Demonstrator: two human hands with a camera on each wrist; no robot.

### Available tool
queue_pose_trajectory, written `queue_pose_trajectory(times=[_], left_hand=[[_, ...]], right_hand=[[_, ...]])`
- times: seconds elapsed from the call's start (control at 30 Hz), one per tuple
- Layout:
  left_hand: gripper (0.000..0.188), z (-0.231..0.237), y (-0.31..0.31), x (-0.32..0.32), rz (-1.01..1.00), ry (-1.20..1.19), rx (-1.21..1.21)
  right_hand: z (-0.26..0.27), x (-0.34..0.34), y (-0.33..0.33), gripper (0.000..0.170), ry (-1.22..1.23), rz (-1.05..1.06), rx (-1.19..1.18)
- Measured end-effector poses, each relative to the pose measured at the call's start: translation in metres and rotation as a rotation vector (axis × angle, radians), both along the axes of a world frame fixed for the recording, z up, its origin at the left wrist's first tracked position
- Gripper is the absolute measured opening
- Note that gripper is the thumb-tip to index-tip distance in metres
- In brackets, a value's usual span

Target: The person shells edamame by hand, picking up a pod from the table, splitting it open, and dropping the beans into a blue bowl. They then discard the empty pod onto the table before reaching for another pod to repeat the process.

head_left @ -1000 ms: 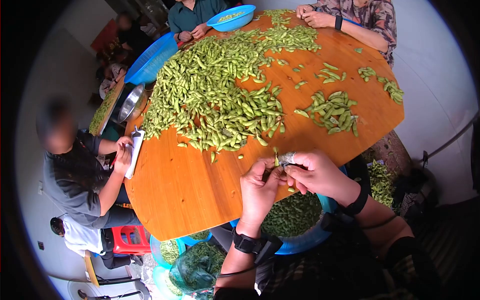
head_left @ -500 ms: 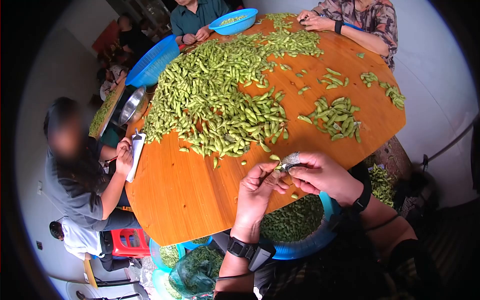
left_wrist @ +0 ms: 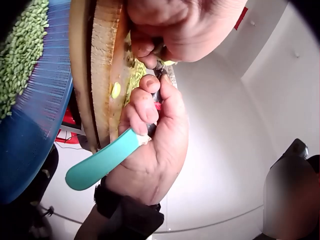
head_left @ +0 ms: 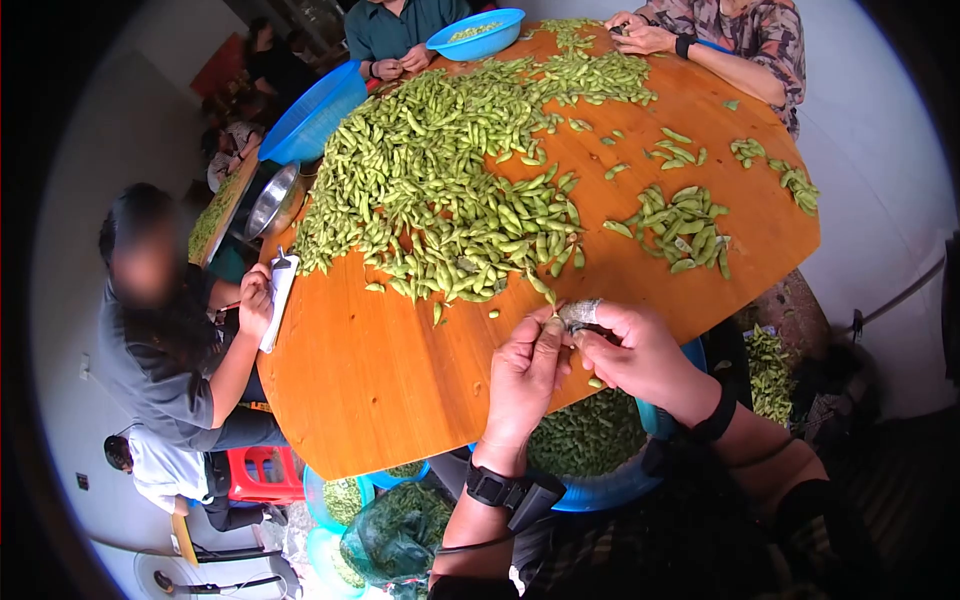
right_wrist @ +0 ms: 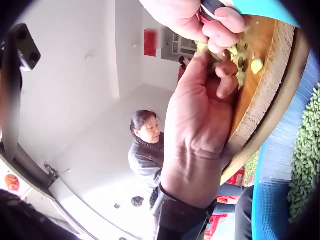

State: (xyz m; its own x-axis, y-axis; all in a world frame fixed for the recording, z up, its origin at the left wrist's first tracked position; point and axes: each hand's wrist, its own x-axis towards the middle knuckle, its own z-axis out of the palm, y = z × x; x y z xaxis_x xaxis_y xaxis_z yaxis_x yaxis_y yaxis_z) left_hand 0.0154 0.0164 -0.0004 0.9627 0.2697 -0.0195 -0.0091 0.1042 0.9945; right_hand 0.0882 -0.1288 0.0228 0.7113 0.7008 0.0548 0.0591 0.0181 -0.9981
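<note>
In the head view, my left hand (head_left: 522,375) pinches a green pod (head_left: 552,298) upright between thumb and finger above the table's front edge. Close against it, my right hand (head_left: 640,355), with a pale wrap round one finger, grips a small dark-ended tool. Its turquoise handle (left_wrist: 102,162) sticks out of the right palm in the left wrist view, where the left hand (left_wrist: 185,27) comes in from the top. The fingertips of both hands meet in the right wrist view, partly hiding the pod.
A large pod heap (head_left: 430,180) and smaller groups (head_left: 685,225) lie on the wooden table (head_left: 350,400). Under its edge stands a blue basket (head_left: 610,490) of shelled beans. A person (head_left: 165,330) holds a clipboard (head_left: 280,300) at left; two others sit across.
The pod between the hands now stands more upright than half a second ago. The left fingers have closed nearer the right hand. The head view has shifted slightly.
</note>
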Motion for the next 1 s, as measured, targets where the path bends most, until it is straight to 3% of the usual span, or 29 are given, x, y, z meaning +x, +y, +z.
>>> queue_pose_trajectory(times=[0.07,0.2,0.27,0.33,0.37,0.47,0.6,0.77,1.0], left_hand=[[0.031,-0.002,0.001,-0.002,0.001,-0.014,-0.025],[0.034,0.003,0.002,-0.003,-0.045,-0.02,-0.041],[0.036,0.01,-0.004,-0.006,-0.017,0.053,-0.035],[0.04,0.012,-0.011,-0.021,0.066,-0.01,0.505],[0.043,0.02,-0.013,-0.031,0.047,-0.038,0.657],[0.036,0.025,-0.023,-0.062,-0.017,-0.068,0.805],[0.034,0.044,-0.031,-0.068,-0.068,-0.047,0.962],[0.027,0.051,-0.003,-0.004,0.221,-0.122,1.253],[0.02,0.023,0.025,0.052,0.106,-0.147,1.363]], right_hand=[[-0.001,-0.001,0.0,0.015,0.17,-0.017,-0.027],[-0.004,0.0,-0.002,0.015,0.126,-0.003,-0.02],[0.001,0.002,-0.006,0.017,0.273,-0.005,-0.006],[0.009,0.009,-0.018,0.021,0.329,-0.07,0.042],[0.006,0.02,-0.025,0.019,0.302,-0.127,0.065],[0.002,0.059,-0.049,0.017,0.226,-0.328,-0.004],[-0.003,0.086,-0.07,0.013,0.24,-0.268,-0.032],[-0.012,0.085,-0.066,0.012,0.187,-0.297,-0.046],[-0.005,0.081,-0.07,0.012,0.206,-0.247,-0.044]])
